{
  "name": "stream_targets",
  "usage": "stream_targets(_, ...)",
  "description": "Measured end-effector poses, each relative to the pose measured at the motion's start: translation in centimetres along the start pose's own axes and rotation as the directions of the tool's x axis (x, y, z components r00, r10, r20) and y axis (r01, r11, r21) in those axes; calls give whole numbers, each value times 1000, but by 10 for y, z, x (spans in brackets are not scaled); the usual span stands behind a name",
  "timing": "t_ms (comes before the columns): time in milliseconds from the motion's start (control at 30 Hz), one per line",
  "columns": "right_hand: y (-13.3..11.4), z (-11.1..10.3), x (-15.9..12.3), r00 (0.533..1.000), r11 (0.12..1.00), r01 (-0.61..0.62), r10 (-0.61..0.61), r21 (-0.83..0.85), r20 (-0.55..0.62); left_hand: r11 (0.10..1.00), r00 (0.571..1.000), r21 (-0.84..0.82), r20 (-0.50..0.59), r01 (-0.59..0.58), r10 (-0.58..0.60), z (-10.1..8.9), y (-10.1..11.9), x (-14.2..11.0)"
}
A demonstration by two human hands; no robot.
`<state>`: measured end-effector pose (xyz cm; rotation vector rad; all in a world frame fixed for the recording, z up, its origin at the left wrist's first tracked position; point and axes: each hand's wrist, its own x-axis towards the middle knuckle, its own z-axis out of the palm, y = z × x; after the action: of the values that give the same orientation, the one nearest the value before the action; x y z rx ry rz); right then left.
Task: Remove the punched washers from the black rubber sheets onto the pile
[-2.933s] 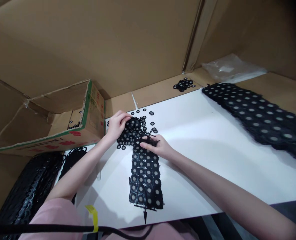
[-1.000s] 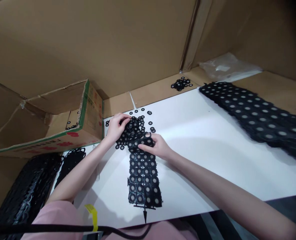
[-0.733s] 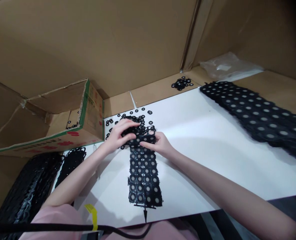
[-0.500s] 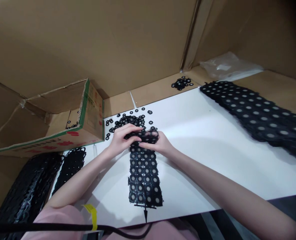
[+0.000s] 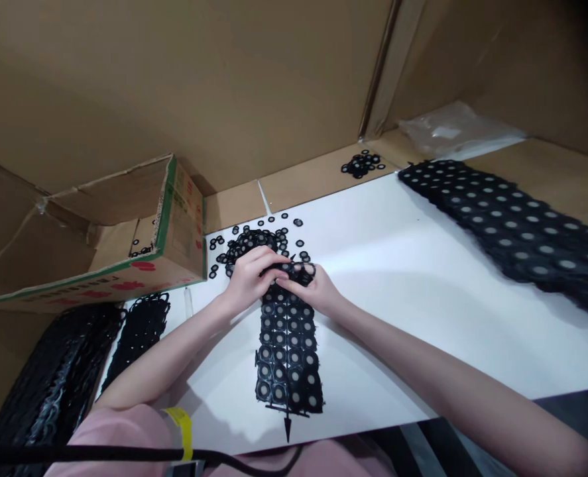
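The far end of the dotted black sheet is gripped by the right hand, and that same end is pinched by the left hand, thumbs close together! The sheet is laid along the white counter; just beyond, loose black rings are heaped.

Here I am in what looks like a small workshop, right at an assembly station: cardboard panels wall in my white tabletop, an open carton sits on my left, loose black rings lie heaped ahead, and dotted black sheets of repeated parts stretch before me and off right!
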<state>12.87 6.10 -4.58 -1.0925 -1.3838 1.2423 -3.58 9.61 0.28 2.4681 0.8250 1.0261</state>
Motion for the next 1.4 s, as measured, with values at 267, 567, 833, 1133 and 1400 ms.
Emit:
stream_targets(267,3,1,1,1000,999,-19,18,-38,-21,986,987,-37,-19,160,-161,5,7,0)
stream_targets(567,1,0,0,998,998,-59,59,4,-8,986,989,-134,122,100,-83,-11,-3,10)
stream_targets(833,0,1,0,993,991,-117,116,61,18,865,927,-347,230,363,-297,-17,-6,23)
stream_targets(1133,5,3,-2,980,975,-195,199,111,-28,673,811,-509,91,537,-578,-12,-32,27)
stream_targets(1400,-1,-1,-3,992,989,-117,120,92,-29,863,872,-271,-132,426,-472,-23,-57,34)
